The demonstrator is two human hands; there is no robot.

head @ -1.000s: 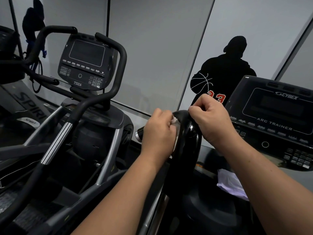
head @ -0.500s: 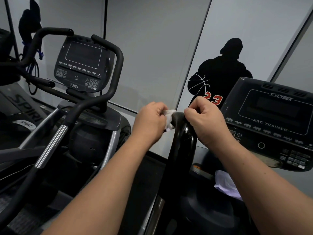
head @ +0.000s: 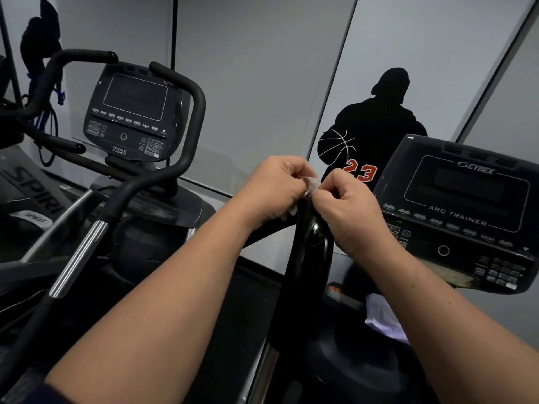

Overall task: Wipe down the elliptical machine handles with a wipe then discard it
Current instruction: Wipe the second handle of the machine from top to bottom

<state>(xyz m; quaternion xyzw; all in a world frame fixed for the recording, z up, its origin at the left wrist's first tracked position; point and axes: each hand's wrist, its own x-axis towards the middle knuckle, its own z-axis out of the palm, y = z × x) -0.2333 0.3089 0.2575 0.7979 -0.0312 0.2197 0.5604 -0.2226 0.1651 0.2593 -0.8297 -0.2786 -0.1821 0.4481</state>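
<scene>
I pinch the wipe (head: 311, 182) with my left hand (head: 274, 191) and right hand (head: 347, 211) above the handle (head: 309, 252). It looks soft, light and easy to tear, so I hold its edges.

The handle (head: 313, 243) is glossy black plastic, smooth enough to catch a bright glint of light. The wipe (head: 311, 182) looks like thin, damp, crumpled white paper or cloth, slightly see-through. The console (head: 463, 211) has a dark, smooth plastic face with a faint sheen. On the neighbouring machine, the curved grip bar (head: 186, 126) is matt black, like rubber or foam, and its lower tube (head: 78, 255) is ribbed, shiny metal
</scene>
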